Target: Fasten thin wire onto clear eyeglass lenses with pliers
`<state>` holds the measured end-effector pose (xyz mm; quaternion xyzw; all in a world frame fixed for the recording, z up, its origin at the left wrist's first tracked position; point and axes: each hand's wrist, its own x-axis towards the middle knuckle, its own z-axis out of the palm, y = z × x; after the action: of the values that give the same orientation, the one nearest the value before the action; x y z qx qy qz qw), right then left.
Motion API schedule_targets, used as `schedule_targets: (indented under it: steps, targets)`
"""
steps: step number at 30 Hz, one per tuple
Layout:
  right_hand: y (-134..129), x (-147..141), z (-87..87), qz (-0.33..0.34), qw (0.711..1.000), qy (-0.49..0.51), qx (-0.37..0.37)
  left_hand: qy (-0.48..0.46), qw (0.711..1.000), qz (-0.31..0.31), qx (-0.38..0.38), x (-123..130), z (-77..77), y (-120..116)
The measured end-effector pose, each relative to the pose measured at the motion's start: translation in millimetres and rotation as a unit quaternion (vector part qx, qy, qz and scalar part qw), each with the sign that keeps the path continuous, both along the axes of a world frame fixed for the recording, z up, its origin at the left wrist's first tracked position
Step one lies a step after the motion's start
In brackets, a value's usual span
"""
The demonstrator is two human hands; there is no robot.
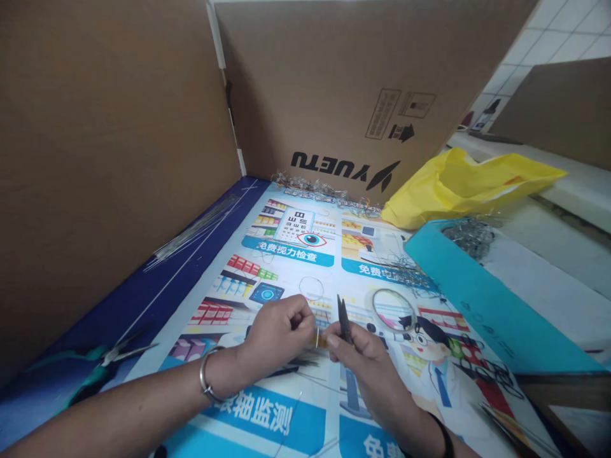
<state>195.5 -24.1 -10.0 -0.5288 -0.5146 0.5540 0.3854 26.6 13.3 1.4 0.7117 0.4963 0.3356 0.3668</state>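
Note:
My left hand (281, 327), with a silver bangle on its wrist, is curled closed over the printed poster sheet (329, 413). Whatever its fingers pinch is too small to name. Just right of it, my right hand (360, 356) is closed around dark pointed pliers or snips (344, 321), whose tips point up and away from me. Between the two hands stands a small light-coloured piece (317, 337), close to the fingertips of both. Thin dark strips or wires (298, 366) lie below my left hand.
Green-handled pliers (107, 362) lie left, a bundle of thin wires (191, 235) farther back. Cardboard walls (305, 83) rise behind. At right are a yellow bag (439, 187), a blue box (482, 305) with tangled wire (470, 238), a wire coil (394, 310) and black loops (496, 375).

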Motion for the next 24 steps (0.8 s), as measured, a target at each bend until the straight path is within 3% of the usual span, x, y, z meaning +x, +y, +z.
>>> schedule_targets:
  steps: [9, 14, 18, 20, 24]
  targets:
    - [1, -6, 8.2, 0.050, 0.998, -0.032, 0.013, 0.033, 0.999, 0.003, 0.023, 2, -1.9, -2]
    - [1, -5, 3.4, 0.048, 0.998, -0.042, 0.012, -0.051, 0.993, -0.033, -0.102, 3, 3.2, 0]
    - [0, -2, -0.9, 0.036, 0.999, -0.030, -0.011, -0.173, 0.945, -0.090, -0.263, 0, 6.5, 4]
    - [0, -2, -1.2, 0.032, 0.999, -0.024, -0.013, -0.201, 0.930, -0.107, -0.289, -1, 7.4, 5]
    - [0, -2, 0.1, 0.025, 0.999, -0.020, -0.012, -0.213, 0.929, -0.118, -0.281, -1, 6.1, 6]
